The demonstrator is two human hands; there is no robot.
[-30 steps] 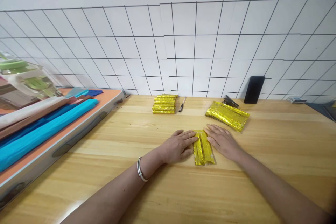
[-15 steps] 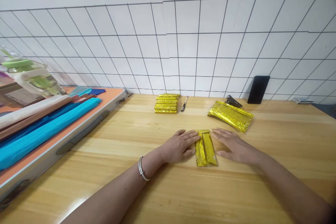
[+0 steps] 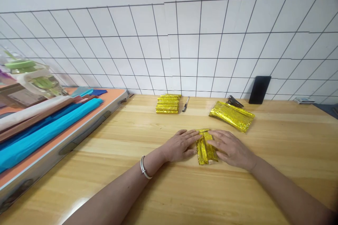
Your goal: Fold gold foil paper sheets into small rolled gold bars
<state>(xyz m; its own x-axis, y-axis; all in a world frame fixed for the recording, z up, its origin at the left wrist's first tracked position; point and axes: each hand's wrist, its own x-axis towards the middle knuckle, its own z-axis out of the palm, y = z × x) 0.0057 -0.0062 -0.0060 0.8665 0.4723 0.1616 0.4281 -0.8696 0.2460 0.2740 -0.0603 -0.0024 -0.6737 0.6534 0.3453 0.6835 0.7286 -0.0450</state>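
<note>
Hands apart, left hand (image 3: 178, 146) and right hand (image 3: 233, 149) touch 1 gold foil piece (image 3: 202, 153), seemingly half-folded, on the near worktop (image 3: 179, 193); narrow strips (image 3: 167, 106) (apparently finished) lie far left, flatter packets (image 3: 232, 115) far right.

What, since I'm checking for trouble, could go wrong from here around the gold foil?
The gold foil looks creased, so uneven pressure from the left hand and right hand could skew it. The flat gold pile lies just beyond the right hand, so a wide reach might nudge it. The black slab leans on the wall and might slide if bumped.
</note>
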